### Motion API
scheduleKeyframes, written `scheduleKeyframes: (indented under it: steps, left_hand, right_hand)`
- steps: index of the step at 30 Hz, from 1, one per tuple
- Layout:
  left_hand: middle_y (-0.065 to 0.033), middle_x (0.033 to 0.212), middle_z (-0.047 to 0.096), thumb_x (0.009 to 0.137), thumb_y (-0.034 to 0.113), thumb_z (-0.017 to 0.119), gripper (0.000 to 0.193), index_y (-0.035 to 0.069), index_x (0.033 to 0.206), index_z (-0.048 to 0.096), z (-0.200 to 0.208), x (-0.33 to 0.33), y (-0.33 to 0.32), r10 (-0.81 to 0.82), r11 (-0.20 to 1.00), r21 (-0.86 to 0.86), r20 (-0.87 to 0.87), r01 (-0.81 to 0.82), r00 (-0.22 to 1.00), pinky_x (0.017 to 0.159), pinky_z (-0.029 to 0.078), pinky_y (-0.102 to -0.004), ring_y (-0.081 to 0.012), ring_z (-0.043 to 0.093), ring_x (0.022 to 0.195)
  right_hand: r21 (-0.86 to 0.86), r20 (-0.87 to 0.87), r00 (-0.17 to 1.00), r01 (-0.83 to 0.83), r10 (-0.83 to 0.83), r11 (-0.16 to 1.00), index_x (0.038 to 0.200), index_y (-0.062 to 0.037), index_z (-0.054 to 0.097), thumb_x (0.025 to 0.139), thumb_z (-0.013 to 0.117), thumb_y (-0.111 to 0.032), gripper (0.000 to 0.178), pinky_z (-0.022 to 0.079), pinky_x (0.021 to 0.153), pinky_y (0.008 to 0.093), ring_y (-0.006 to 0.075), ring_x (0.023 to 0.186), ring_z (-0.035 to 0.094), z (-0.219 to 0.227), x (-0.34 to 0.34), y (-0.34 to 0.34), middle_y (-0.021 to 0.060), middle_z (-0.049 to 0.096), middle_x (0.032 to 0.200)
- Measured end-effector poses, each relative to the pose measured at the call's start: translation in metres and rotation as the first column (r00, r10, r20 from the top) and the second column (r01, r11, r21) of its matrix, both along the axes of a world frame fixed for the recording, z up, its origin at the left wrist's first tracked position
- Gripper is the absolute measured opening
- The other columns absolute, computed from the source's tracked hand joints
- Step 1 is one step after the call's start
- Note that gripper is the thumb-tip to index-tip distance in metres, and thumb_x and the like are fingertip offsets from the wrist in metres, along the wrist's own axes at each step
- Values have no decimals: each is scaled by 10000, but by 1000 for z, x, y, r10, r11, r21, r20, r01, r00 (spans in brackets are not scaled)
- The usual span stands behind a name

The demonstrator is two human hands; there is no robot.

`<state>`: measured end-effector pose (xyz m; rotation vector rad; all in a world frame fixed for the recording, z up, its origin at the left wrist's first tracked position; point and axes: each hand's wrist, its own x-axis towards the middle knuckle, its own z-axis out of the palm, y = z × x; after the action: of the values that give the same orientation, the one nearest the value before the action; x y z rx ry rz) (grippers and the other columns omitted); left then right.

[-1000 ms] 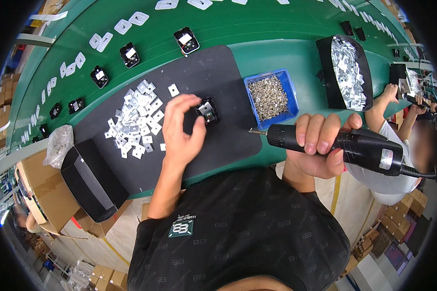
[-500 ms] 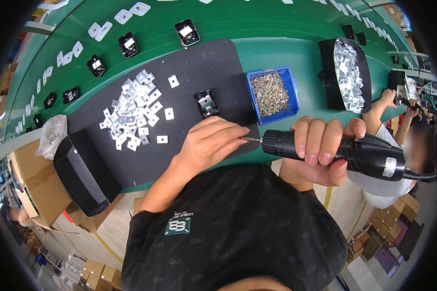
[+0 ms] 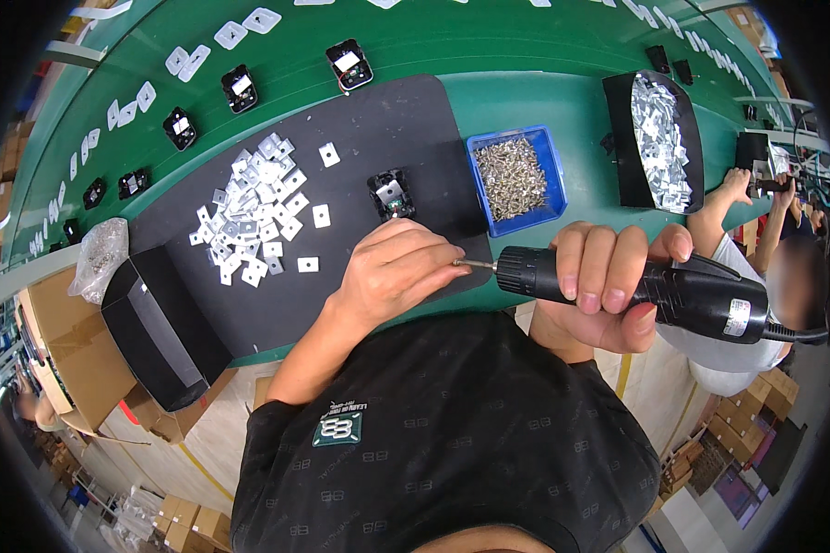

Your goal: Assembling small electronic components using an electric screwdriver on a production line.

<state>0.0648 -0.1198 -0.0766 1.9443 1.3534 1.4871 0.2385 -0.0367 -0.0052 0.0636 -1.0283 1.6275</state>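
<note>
My right hand [image 3: 609, 286] is wrapped round a black electric screwdriver [image 3: 696, 300], held level with its bit [image 3: 475, 264] pointing left. The fingers of my left hand [image 3: 398, 269] are pinched together at the bit's tip; whatever sits between them is too small or hidden to make out. Just beyond my left hand, a black plastic housing [image 3: 392, 195] with a metal plate in it lies on the dark mat [image 3: 378, 120]. Left of it is a pile of square metal plates [image 3: 254, 207], each with a hole. A blue bin [image 3: 553, 201] full of screws stands beyond the screwdriver.
A black box [image 3: 627, 147] of metal plates stands at the right. Across the green belt [image 3: 290, 69] lie several black housings [image 3: 349, 64] and pale plates [image 3: 233, 35]. An open black box [image 3: 161, 332] is at the left. Another person's hand [image 3: 736, 186] shows at far right.
My left fingers have shifted slightly left, and a little more of the bit shows. The housings on the belt have moved slightly left. The screwdriver has barely moved.
</note>
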Motion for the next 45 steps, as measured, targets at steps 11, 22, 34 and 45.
scheduleKeyframes:
  steps: [11,22,34,45]
  left_hand:
    - [-59,797,657,664,81,802,204,19,827,696,0,-4,-1,8,1000,-13,-5,-8,1000,621,506,-313,-209,618,708]
    - [-53,779,633,660,75,807,215,18,826,682,-1,-9,-4,40,999,16,-98,-39,994,603,487,-312,-203,602,694]
    - [-55,798,637,657,79,816,249,13,859,686,-13,-16,-8,58,997,60,-67,-54,996,626,496,-311,-199,603,706]
    - [-61,799,654,650,52,805,274,2,888,680,-28,-27,-10,0,999,45,-122,5,993,622,499,-312,-204,616,696]
  right_hand:
    - [13,5,1000,3,-4,1000,1302,-146,413,868,644,-155,492,432,614,280,115,628,517,-5,-2,-2,-15,525,755]
    - [19,54,998,37,-38,999,1276,-196,364,875,688,-216,516,440,589,312,146,611,516,-10,-4,-5,-3,513,724]
    - [140,37,999,-35,31,990,1284,-170,421,871,663,-179,479,455,576,245,89,621,527,-16,-21,-4,-27,539,729]
    - [208,121,992,-71,47,975,1328,-168,390,876,657,-195,525,459,584,255,104,625,545,-26,-33,-6,-17,552,736]
